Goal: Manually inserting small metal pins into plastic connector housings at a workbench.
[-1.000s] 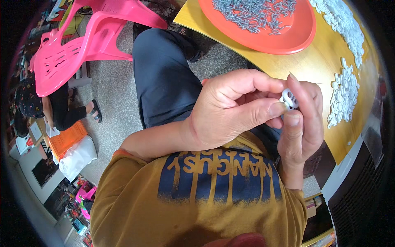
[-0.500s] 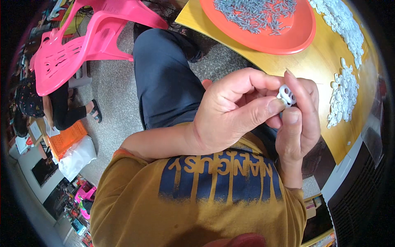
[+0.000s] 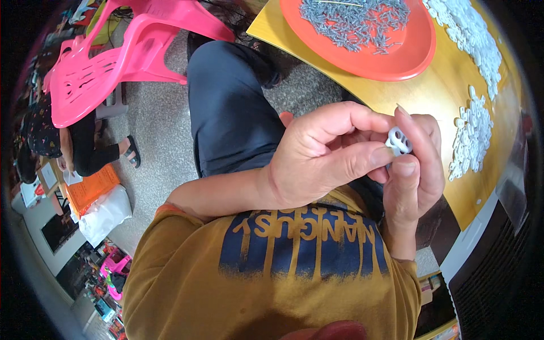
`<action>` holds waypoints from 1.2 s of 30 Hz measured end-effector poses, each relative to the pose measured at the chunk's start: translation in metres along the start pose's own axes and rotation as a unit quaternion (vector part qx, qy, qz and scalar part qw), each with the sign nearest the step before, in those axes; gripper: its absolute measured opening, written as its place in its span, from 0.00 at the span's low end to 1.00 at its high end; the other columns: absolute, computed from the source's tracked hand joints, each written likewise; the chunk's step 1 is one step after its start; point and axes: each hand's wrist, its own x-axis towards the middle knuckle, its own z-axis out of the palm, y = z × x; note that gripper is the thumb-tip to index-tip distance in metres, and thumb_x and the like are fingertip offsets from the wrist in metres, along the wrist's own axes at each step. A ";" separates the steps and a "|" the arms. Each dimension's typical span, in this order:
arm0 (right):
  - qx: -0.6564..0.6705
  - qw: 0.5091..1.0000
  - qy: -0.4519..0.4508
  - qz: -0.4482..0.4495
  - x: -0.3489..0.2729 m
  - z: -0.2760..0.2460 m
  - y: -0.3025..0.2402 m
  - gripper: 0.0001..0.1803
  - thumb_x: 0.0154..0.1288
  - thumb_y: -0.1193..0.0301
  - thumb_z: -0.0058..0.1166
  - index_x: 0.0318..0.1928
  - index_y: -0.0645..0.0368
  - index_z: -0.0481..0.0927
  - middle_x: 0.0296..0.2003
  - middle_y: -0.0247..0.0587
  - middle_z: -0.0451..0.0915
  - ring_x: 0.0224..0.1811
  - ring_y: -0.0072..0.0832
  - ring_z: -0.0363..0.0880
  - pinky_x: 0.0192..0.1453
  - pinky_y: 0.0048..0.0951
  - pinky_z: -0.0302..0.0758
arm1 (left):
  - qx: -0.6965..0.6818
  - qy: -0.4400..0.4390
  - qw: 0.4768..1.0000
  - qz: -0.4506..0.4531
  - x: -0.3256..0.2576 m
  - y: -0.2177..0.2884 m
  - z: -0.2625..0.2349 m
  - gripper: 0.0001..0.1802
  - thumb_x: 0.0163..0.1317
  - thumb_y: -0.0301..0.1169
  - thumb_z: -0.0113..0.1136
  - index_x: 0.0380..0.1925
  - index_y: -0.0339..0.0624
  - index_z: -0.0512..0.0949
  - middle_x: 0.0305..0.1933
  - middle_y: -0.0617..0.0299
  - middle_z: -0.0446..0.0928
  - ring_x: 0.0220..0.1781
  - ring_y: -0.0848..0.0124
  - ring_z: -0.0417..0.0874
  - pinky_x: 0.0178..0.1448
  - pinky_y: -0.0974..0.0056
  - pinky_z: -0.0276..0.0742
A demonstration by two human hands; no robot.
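A small white plastic cord lock (image 3: 399, 140) with round holes is held between my two hands, above my lap. My left hand (image 3: 323, 153) pinches one side of it between thumb and forefinger. From the other side, the thumb and forefinger of my right hand (image 3: 416, 170) close on it. Its lower part is hidden by the fingers. Beyond the hands, an orange-red plate (image 3: 391, 68) holds many small grey metal springs (image 3: 351, 25). To the right, a pile of small white plastic pieces (image 3: 473, 133) lies on the yellow table (image 3: 405, 93).
A larger heap of white pieces (image 3: 473, 42) sits at the table's far right. Pink plastic chairs (image 3: 96, 79) stand on the left. Another person (image 3: 85, 141) is at the far left, near an orange bag (image 3: 93, 187) and a white bag (image 3: 107, 215).
The view has shifted slightly, so the table and hands appear a little lower. The cord lock looks slightly turned between the fingers; both hands keep their grip on it.
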 end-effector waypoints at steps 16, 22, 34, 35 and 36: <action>-0.046 0.997 0.046 -0.034 -0.005 0.005 0.006 0.16 0.62 0.70 0.43 0.44 0.70 0.71 0.31 0.43 0.71 0.28 0.23 0.68 0.31 0.20 0.65 | 0.079 -0.046 0.995 0.029 0.004 0.000 -0.008 0.13 0.57 0.21 0.50 0.43 0.36 0.67 0.35 0.58 0.72 0.30 0.75 0.76 0.33 0.73 0.75; -0.077 0.995 0.056 0.002 -0.011 0.011 0.005 0.21 0.65 0.62 0.36 0.45 0.70 0.69 0.32 0.41 0.68 0.28 0.21 0.62 0.32 0.20 0.61 | 0.092 -0.054 0.992 0.070 0.006 -0.006 -0.008 0.11 0.58 0.22 0.49 0.42 0.36 0.66 0.34 0.58 0.71 0.29 0.75 0.76 0.33 0.73 0.74; -0.020 0.993 0.104 -0.043 -0.004 0.016 0.017 0.15 0.64 0.69 0.38 0.44 0.68 0.71 0.31 0.41 0.68 0.18 0.13 0.61 0.21 0.15 0.60 | 0.077 -0.003 0.993 0.087 0.011 -0.007 -0.002 0.07 0.57 0.23 0.51 0.36 0.32 0.69 0.29 0.62 0.73 0.28 0.80 0.74 0.32 0.76 0.71; -0.011 0.994 0.098 -0.035 -0.003 0.015 0.016 0.15 0.64 0.69 0.38 0.44 0.69 0.71 0.31 0.40 0.67 0.19 0.13 0.61 0.22 0.15 0.61 | 0.073 -0.006 0.993 0.089 0.011 -0.007 -0.001 0.08 0.57 0.24 0.52 0.36 0.32 0.68 0.28 0.62 0.72 0.28 0.80 0.74 0.32 0.76 0.71; -0.011 0.994 0.099 -0.036 -0.004 0.015 0.015 0.15 0.64 0.69 0.38 0.44 0.69 0.71 0.31 0.40 0.67 0.19 0.13 0.61 0.22 0.15 0.61 | 0.073 -0.007 0.993 0.089 0.011 -0.007 -0.001 0.08 0.57 0.24 0.52 0.36 0.32 0.68 0.28 0.62 0.72 0.28 0.80 0.74 0.32 0.76 0.71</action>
